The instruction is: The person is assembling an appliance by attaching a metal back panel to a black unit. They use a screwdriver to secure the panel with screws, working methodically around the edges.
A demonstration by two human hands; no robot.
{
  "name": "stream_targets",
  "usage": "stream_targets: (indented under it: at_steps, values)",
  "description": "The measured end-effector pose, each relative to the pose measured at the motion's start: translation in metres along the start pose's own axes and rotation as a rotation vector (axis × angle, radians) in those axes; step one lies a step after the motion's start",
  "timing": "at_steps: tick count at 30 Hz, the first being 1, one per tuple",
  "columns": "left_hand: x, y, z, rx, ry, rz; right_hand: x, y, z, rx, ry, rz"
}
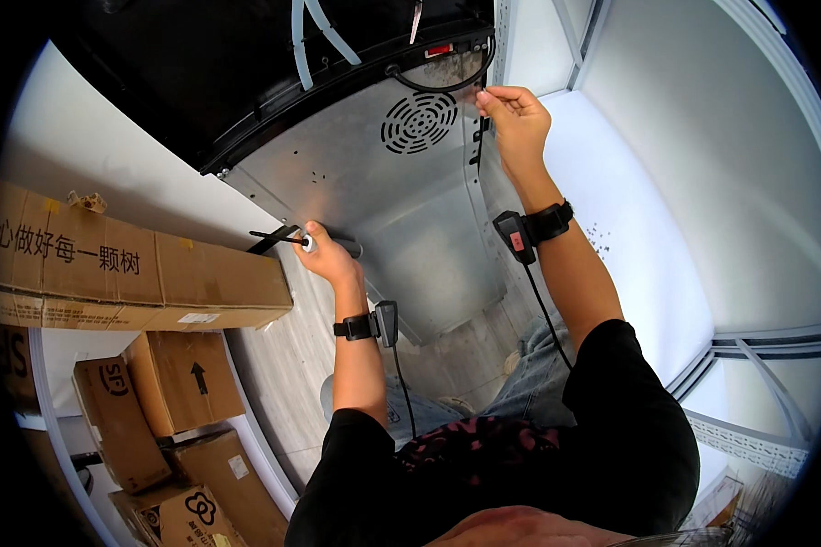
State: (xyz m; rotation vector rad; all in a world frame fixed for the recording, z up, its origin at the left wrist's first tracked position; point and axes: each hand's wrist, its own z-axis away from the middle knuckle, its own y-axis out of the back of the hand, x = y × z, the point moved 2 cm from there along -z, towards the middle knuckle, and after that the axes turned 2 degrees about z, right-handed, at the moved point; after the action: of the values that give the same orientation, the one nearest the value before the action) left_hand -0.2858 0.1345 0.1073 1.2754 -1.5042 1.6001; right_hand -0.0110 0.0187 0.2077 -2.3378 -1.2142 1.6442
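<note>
Sheet-metal panel (337,173) stands before the person, just below a black housing (173,91); it looks stiff but thin and smooth, its edges likely sharp, so a careful grip along the side rims would suit. The left hand (334,261) curls around the handle of a screwdriver (308,243), dark shaft pointing left; that tool should be light and rigid, best held by its handle. The right hand (520,126) brings thumb and fingertips together at the panel's right edge, near a black cable (440,88); I cannot tell whether they grip anything.
</note>
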Motion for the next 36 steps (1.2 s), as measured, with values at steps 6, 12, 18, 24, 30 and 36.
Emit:
stream_targets:
  at_steps: [6, 12, 18, 24, 30, 36]
  values:
    - [0.0058, -0.0036, 0.0050, 0.004, -0.029, -0.001, -0.0020, 0.0007, -0.0005, -0.004, 0.013, 0.006]
    - [0.0072, -0.0030, 0.0058, -0.011, -0.036, -0.008, -0.0012, 0.0034, -0.0013, -0.011, 0.011, 0.003]
    - [0.0064, -0.0030, 0.0052, -0.011, -0.046, -0.034, -0.0020, 0.0047, -0.0008, 0.000, -0.012, -0.002]
    - [0.0019, -0.0001, 0.0030, -0.020, -0.034, -0.022, -0.0033, 0.0018, -0.0005, 0.009, -0.020, 0.000]
    - [0.0021, -0.0007, 0.0044, -0.024, -0.029, -0.020, -0.0031, 0.0035, -0.0006, 0.011, -0.007, -0.020]
    - [0.0062, -0.0034, 0.0074, 0.006, 0.000, -0.046, -0.0066, 0.0019, -0.0014, 0.001, 0.005, 0.000]
